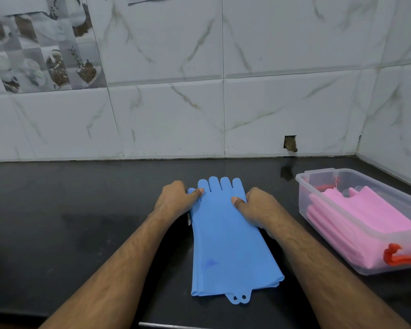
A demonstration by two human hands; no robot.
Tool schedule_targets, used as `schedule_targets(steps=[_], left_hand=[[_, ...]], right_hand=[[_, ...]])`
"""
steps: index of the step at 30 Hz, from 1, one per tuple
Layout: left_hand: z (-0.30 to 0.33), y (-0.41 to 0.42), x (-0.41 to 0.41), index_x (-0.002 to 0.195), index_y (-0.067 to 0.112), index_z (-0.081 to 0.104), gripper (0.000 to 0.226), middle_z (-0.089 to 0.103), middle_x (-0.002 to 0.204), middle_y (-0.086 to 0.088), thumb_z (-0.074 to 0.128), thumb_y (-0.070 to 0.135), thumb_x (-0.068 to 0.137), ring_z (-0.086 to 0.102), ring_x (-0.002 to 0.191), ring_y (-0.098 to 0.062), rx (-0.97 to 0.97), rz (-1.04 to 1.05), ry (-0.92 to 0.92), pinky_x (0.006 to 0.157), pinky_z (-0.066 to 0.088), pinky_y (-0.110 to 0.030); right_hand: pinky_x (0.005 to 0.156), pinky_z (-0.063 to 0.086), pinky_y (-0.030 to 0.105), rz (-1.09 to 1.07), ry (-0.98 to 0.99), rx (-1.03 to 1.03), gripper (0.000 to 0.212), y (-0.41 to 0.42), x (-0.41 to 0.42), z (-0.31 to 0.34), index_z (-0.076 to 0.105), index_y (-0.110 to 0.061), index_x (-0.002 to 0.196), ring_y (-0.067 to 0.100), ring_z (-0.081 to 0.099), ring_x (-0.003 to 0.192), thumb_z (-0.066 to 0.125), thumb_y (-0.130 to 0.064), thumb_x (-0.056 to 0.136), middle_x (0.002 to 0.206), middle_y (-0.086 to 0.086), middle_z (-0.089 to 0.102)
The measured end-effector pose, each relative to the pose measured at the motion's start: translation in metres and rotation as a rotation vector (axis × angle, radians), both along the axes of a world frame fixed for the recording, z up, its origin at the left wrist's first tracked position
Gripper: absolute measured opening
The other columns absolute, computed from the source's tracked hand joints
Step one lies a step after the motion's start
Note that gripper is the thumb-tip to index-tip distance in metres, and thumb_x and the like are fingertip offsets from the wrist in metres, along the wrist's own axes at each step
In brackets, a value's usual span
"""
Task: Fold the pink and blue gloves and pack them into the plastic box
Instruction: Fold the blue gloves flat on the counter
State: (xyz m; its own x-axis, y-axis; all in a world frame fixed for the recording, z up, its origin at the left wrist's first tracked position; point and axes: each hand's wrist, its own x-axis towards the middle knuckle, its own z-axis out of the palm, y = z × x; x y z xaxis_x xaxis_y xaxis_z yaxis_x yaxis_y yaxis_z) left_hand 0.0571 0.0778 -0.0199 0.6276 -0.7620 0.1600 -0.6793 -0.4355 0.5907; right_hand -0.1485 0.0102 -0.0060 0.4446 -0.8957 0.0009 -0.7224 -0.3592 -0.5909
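Gripping blue gloves [226,233], both hands.

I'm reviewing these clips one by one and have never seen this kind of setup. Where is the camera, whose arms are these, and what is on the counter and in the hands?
There is no machine here. The single picture comes from a wide-angle camera worn on a person's head, looking forward and down, so the two bare arms reaching in from the bottom are that person's own. On the black counter lie the blue gloves, stacked flat with the fingers pointing toward the tiled wall. The left hand and right hand grip the stack at its two side edges near the glove fingers, thumbs on top. To the right stands the clear plastic box with orange clips, its lid off. The pink gloves already lie folded inside it.
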Motion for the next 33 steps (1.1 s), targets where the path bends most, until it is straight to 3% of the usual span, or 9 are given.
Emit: schedule_targets(steps=[2,5,9,13,15,19,22,26,33], left_hand=[[-0.002,-0.001,-0.002,0.079,0.008,0.057,0.044,0.061,0.075,0.003,0.064,0.049,0.092,0.055,0.065,-0.013,-0.084,-0.049,0.006,0.057,0.042,-0.026],[-0.003,-0.002,-0.003,0.091,0.019,0.066,0.021,0.07,0.087,0.005,0.071,0.039,0.09,0.067,0.082,-0.012,-0.244,-0.047,0.115,0.06,0.048,-0.024],[-0.005,-0.004,0.001,0.093,0.017,0.07,0.01,0.074,0.092,-0.003,0.075,0.024,0.087,0.073,0.085,-0.02,-0.316,-0.052,0.303,0.063,0.061,-0.035],[-0.006,-0.005,0.003,0.091,0.016,0.069,0.007,0.074,0.093,-0.005,0.067,0.011,0.086,0.073,0.088,-0.025,-0.32,-0.024,0.301,0.071,0.063,-0.04],[-0.008,-0.005,0.004,0.094,0.018,0.067,0.008,0.072,0.094,-0.001,0.063,0.015,0.088,0.07,0.085,-0.02,-0.263,-0.026,0.201,0.061,0.057,-0.03],[-0.007,-0.004,0.001,0.098,0.009,0.068,0.033,0.072,0.097,-0.003,0.056,0.04,0.099,0.065,0.086,-0.016,-0.116,-0.095,0.034,0.068,0.049,-0.026],[-0.005,-0.003,0.0,0.091,0.001,0.066,0.052,0.072,0.091,-0.009,0.055,0.051,0.098,0.067,0.082,-0.023,-0.076,-0.117,0.049,0.07,0.052,-0.032],[-0.005,-0.003,0.001,0.081,0.01,0.055,0.041,0.059,0.078,-0.007,0.061,0.049,0.095,0.053,0.07,-0.018,-0.07,-0.124,0.085,0.065,0.044,-0.033],[-0.006,-0.005,0.007,0.084,0.011,0.059,0.037,0.067,0.089,-0.005,0.064,0.048,0.089,0.062,0.075,-0.019,-0.178,-0.032,0.286,0.069,0.052,-0.034]], right_hand=[[0.083,0.05,0.036,0.0,0.001,-0.001,0.049,0.001,-0.001,0.001,0.048,-0.009,0.132,0.023,0.062,0.108,0.05,-0.049,0.102,0.124,0.006,0.063],[0.091,0.052,0.039,0.023,-0.004,-0.019,0.051,0.003,-0.001,0.0,0.044,-0.01,0.139,0.024,0.061,0.113,0.052,-0.045,0.102,0.13,0.007,0.061],[0.081,0.05,0.034,0.038,-0.048,-0.041,0.044,0.0,0.002,-0.004,0.046,-0.013,0.134,0.021,0.061,0.104,0.056,-0.041,0.101,0.125,0.005,0.061],[0.077,0.047,0.033,0.01,-0.111,-0.035,0.04,-0.007,0.002,-0.009,0.051,-0.017,0.126,0.017,0.059,0.095,0.062,-0.042,0.097,0.115,-0.001,0.061],[0.075,0.046,0.032,-0.001,-0.147,-0.034,0.038,-0.01,0.001,-0.011,0.052,-0.019,0.123,0.015,0.058,0.092,0.064,-0.043,0.096,0.111,-0.003,0.06],[0.077,0.045,0.031,0.005,-0.172,-0.048,0.041,-0.013,-0.002,-0.01,0.054,-0.019,0.125,0.013,0.057,0.092,0.063,-0.048,0.096,0.104,-0.006,0.057],[0.076,0.046,0.031,0.003,-0.09,-0.048,0.045,-0.015,-0.006,-0.004,0.059,-0.016,0.12,0.015,0.059,0.092,0.053,-0.056,0.099,0.103,-0.003,0.061],[0.066,0.043,0.031,0.024,0.059,-0.011,0.057,-0.014,-0.01,0.0,0.063,-0.011,0.11,0.018,0.062,0.087,0.039,-0.062,0.1,0.097,0.002,0.066],[0.079,0.054,0.036,0.04,0.126,-0.056,0.041,-0.012,-0.012,-0.002,0.064,-0.015,0.107,0.02,0.067,0.088,0.057,-0.054,0.096,0.096,0.001,0.069]])
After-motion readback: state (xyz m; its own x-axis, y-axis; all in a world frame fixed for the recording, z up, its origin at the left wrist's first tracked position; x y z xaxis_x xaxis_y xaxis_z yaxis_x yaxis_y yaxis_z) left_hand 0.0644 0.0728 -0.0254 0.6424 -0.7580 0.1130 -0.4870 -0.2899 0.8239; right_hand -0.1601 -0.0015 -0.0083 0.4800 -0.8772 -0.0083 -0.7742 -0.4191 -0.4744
